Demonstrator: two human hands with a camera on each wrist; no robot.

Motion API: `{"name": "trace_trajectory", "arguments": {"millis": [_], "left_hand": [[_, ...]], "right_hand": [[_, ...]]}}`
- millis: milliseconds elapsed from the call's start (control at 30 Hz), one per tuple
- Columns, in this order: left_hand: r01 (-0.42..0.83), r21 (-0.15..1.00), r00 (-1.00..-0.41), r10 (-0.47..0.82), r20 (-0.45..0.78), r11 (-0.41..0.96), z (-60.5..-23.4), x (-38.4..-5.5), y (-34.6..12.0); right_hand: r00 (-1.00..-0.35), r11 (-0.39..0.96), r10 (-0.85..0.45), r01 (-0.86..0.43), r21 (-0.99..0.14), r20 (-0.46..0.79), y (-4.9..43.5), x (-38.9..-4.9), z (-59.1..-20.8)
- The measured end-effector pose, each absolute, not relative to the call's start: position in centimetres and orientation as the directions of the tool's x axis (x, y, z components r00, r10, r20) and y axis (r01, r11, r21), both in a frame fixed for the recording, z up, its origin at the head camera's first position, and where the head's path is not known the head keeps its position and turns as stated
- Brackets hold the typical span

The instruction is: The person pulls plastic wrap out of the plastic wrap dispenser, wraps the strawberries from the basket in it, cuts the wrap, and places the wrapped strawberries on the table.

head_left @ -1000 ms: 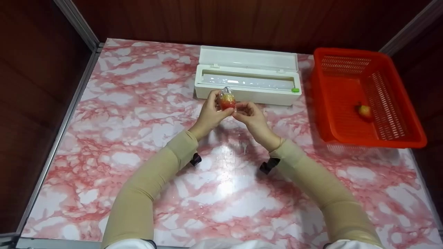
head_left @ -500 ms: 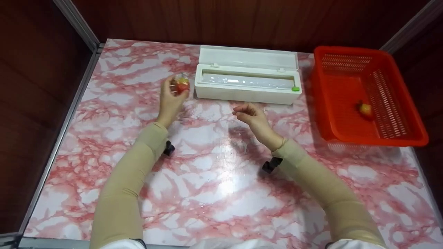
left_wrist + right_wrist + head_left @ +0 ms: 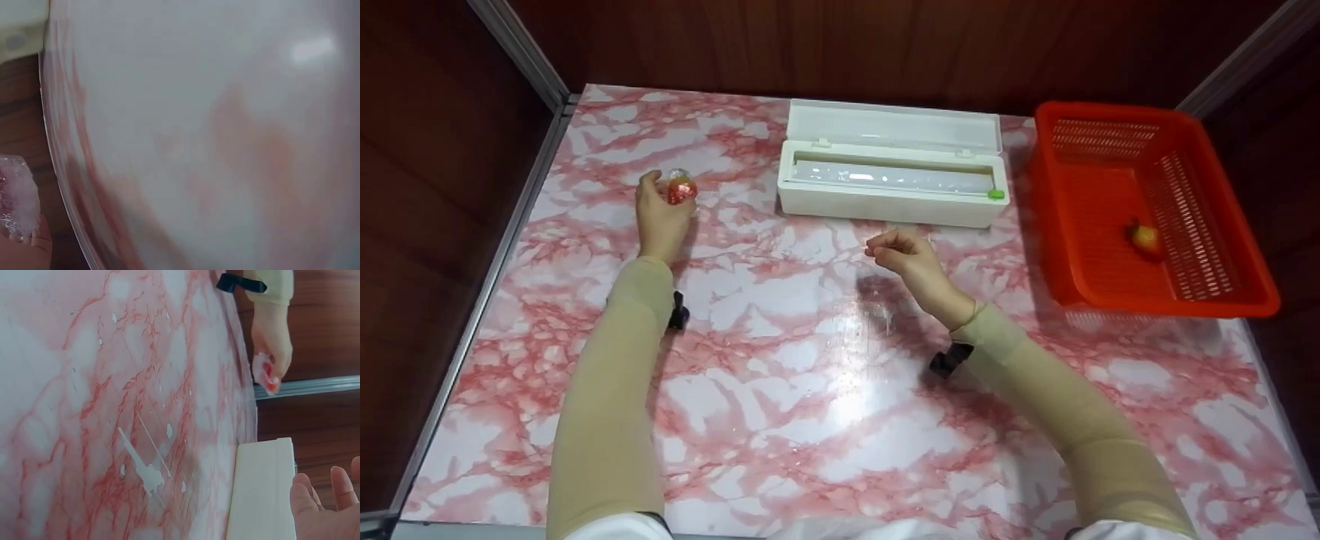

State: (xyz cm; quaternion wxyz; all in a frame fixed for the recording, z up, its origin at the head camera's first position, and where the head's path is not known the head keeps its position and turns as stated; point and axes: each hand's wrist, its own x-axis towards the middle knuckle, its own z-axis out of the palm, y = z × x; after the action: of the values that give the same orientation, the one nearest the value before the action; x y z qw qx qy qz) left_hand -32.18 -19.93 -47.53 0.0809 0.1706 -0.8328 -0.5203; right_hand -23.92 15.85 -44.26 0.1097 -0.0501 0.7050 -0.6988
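A small red-and-yellow fruit (image 3: 682, 190), wrapped in clear film, is between the thumb and fingers of my left hand (image 3: 660, 221) over the table's far left. In the left wrist view, only part of the wrapped fruit (image 3: 18, 197) shows at the left edge. My right hand (image 3: 916, 268) hovers near the table's middle, before the film box, its fingers loosely bent and holding nothing. The right wrist view catches fingers of that right hand (image 3: 326, 514) at the lower right corner.
A white film box (image 3: 892, 206) with its lid raised and a roll inside stands at the back. An orange-red basket (image 3: 1054, 225) on the right contains a yellow-and-red fruit (image 3: 1146, 238). Dark wood panels surround the marbled table (image 3: 780, 360).
My left hand has carried the wrapped fruit leftward from in front of the film box, away from my right hand. The right hand has parted from the fruit and stayed nearly in place.
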Motion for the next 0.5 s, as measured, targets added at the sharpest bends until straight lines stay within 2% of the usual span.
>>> {"name": "trace_trajectory", "arguments": {"millis": [500], "left_hand": [[-0.292, 0.838, -0.915, -0.389, -0.105, 0.461, -48.3, -31.2, -23.9]], "right_hand": [[-0.966, 0.03, -0.231, 0.113, -0.993, -0.117, 15.8, -23.6, -44.4]]}}
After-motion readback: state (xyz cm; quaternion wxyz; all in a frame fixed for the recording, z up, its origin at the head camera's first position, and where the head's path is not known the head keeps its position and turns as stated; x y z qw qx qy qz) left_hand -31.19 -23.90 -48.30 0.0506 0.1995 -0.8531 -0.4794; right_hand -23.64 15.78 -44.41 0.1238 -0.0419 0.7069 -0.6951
